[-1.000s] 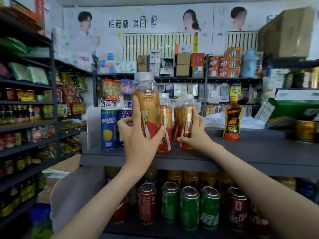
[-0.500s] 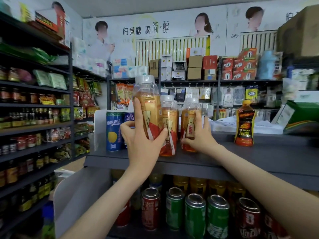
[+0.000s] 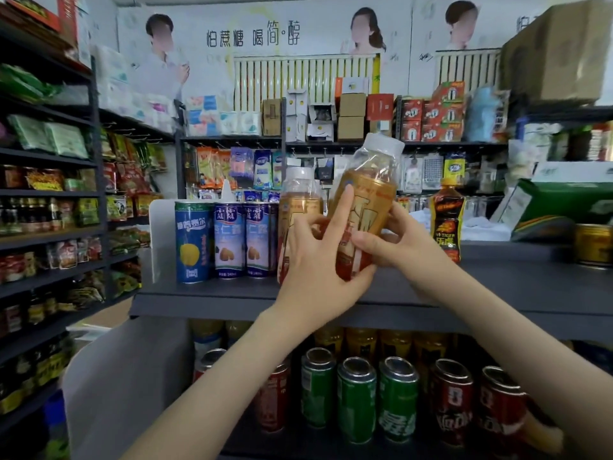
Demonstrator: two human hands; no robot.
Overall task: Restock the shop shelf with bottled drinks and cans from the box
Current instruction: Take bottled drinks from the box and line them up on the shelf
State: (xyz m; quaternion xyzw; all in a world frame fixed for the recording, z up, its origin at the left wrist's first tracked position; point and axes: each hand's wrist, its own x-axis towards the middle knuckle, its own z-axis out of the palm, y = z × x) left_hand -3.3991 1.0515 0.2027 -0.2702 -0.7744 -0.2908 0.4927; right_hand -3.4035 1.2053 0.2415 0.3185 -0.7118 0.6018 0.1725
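Observation:
Both my hands hold one amber tea bottle with a white cap and a gold-and-red label. It is tilted to the right, just above the grey top shelf. My left hand wraps its lower front, index finger stretched up the label. From the right, my right hand grips the bottle's lower part. A second, similar bottle stands upright on the shelf just behind my left hand, partly hidden by it. No box is in view.
Three tall blue cans stand at the shelf's left end. A dark energy-drink bottle stands to the right, and a gold can at the far right. Green and red cans fill the shelf below. Stocked racks line the left wall.
The bottle was upright in my left hand; now it tilts right and sits further right. My right hand left the standing bottle and took hold of the tilted one.

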